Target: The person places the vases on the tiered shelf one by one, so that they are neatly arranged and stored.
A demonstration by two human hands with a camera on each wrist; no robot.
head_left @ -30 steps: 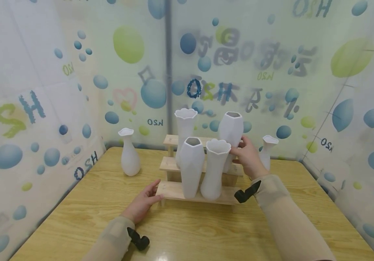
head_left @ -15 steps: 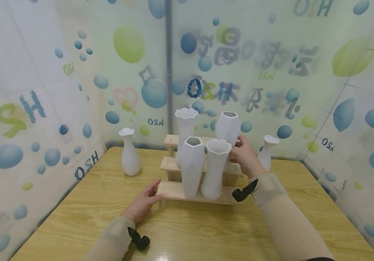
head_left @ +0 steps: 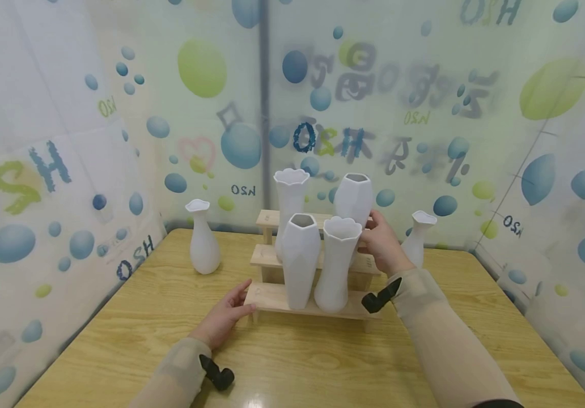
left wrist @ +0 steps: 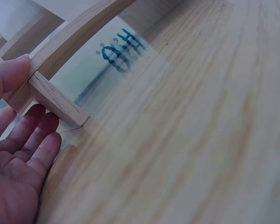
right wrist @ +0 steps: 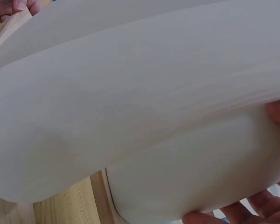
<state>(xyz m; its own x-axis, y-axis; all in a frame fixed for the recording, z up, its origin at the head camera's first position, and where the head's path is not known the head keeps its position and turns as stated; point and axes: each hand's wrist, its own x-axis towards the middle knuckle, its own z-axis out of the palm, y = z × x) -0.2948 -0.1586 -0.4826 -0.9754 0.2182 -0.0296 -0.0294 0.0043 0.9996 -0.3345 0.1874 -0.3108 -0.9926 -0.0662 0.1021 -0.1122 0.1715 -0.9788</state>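
Note:
A wooden three-step stand (head_left: 267, 296) holds several white vases. My left hand (head_left: 223, 317) grips the left end of its lowest step, thumb on top; in the left wrist view the fingertips (left wrist: 49, 144) lie beside the leg (left wrist: 58, 100). My right hand (head_left: 386, 246) holds a white faceted vase (head_left: 354, 198) upright at the right of the middle step; its base is hidden behind a scallop-rimmed vase (head_left: 340, 272). That vase and another faceted vase (head_left: 300, 266) stand on the lowest step. A taller scallop-rimmed vase (head_left: 291, 195) stands behind, at the left.
A slim-necked white vase (head_left: 204, 243) stands on the wooden table (head_left: 292, 362) left of the stand. A similar vase (head_left: 417, 241) stands at the right, partly behind my right hand. Patterned curtains (head_left: 200, 130) enclose the table at the back and sides.
My right hand has shifted the faceted vase slightly left along the stand, and now it is nearly still. The left hand has stayed at the stand's lowest step.

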